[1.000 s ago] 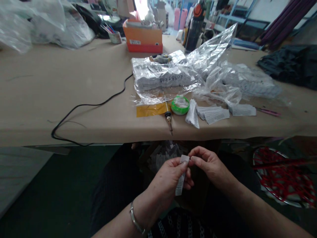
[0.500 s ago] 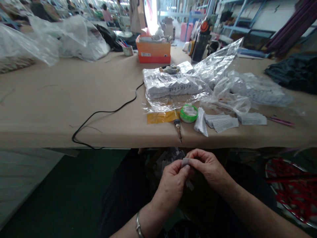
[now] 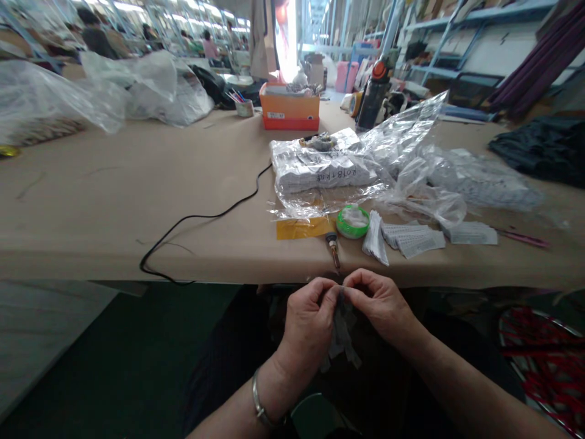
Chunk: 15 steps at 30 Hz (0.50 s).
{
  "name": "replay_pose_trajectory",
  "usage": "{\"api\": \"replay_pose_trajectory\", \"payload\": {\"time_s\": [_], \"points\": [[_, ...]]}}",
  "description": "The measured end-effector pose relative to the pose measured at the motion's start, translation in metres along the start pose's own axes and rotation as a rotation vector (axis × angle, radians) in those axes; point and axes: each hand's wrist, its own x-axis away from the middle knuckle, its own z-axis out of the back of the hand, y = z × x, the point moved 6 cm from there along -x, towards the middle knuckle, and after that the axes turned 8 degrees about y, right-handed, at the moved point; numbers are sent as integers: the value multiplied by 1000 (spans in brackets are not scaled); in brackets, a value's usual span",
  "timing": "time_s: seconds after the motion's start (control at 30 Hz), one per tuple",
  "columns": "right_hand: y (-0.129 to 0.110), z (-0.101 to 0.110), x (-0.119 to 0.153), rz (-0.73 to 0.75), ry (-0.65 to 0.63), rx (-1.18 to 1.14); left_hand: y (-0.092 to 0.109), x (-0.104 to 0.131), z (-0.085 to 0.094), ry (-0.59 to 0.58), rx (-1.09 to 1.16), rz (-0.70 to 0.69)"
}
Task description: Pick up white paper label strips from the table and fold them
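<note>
My left hand (image 3: 307,317) and my right hand (image 3: 381,305) meet just below the table's front edge. Thumb and forefinger of each are pinched on a small pale grey strip, like a fabric label (image 3: 341,291), mostly hidden by the fingertips. Similar pale strips (image 3: 342,332) hang or lie beneath the hands; I cannot tell whether they are joined to the pinched one. Close above the fingertips, the metal tip of a soldering iron (image 3: 333,249) points over the table's edge toward me. A green-rimmed round tub (image 3: 353,221) with whitish contents sits beside the iron.
Stacks of printed labels (image 3: 414,236) lie right of the tub, with pink scissors or tweezers (image 3: 523,236) beyond. Behind are a clear plastic bag of labels (image 3: 329,171), an orange box (image 3: 290,107) and a dark bottle (image 3: 372,97). A black cord (image 3: 205,216) curves leftward. Red material fills a basket (image 3: 548,353).
Both hands have come up slightly, nearer the iron's tip, still pinching together. The grey piece is now mostly covered, and more pale strips show below. The camera view has tilted up a little.
</note>
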Motion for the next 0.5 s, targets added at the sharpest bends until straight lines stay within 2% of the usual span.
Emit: {"api": "replay_pose_trajectory", "payload": {"time_s": [0.23, 0.5], "points": [[-7, 5, -5, 110, 48, 132, 8, -4, 0, 26, -71, -113], [-11, 6, -10, 199, 70, 204, 12, -9, -1, 47, -116, -148]]}}
